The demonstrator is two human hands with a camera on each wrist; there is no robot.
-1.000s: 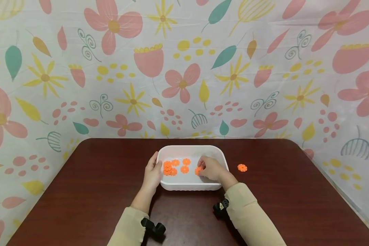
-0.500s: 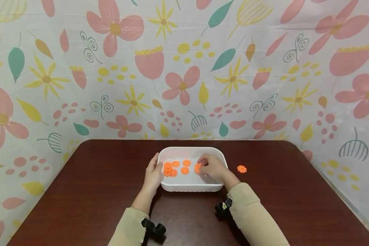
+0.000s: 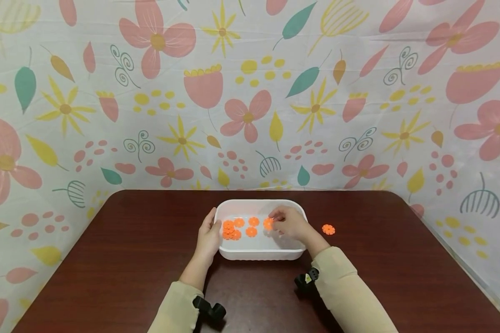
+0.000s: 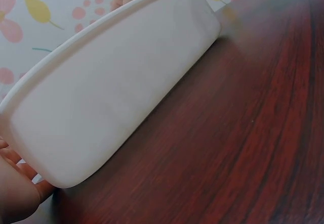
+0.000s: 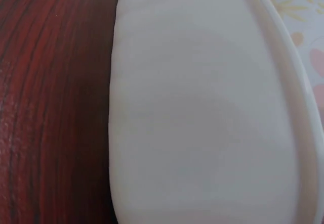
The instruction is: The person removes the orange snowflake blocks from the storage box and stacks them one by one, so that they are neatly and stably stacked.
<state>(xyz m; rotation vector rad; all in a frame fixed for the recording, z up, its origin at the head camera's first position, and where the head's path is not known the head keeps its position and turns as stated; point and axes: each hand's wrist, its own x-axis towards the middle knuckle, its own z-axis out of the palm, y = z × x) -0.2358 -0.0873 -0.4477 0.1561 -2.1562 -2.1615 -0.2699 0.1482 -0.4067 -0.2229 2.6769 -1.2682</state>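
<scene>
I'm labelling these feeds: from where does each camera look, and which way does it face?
Head: worn on the head, facing forward and down at the white tub, orange discs, table and floral backdrop; left hand, right hand and sleeves show.
Left wrist: on that wrist, facing the tub's outer side; the left hand shows lower left, part of another, probably the right, at top.
Right wrist: on that wrist, facing the tub's outer side; no hand is discernible.
Shared: both wrist views include tub, table and backdrop.

The right hand (image 3: 291, 224) partly hides one orange flower-shaped disc (image 3: 267, 224); the overlapping discs (image 3: 228, 230) cannot be counted surely. The head view's lower edge cuts both sleeves (image 3: 350, 291).
</scene>
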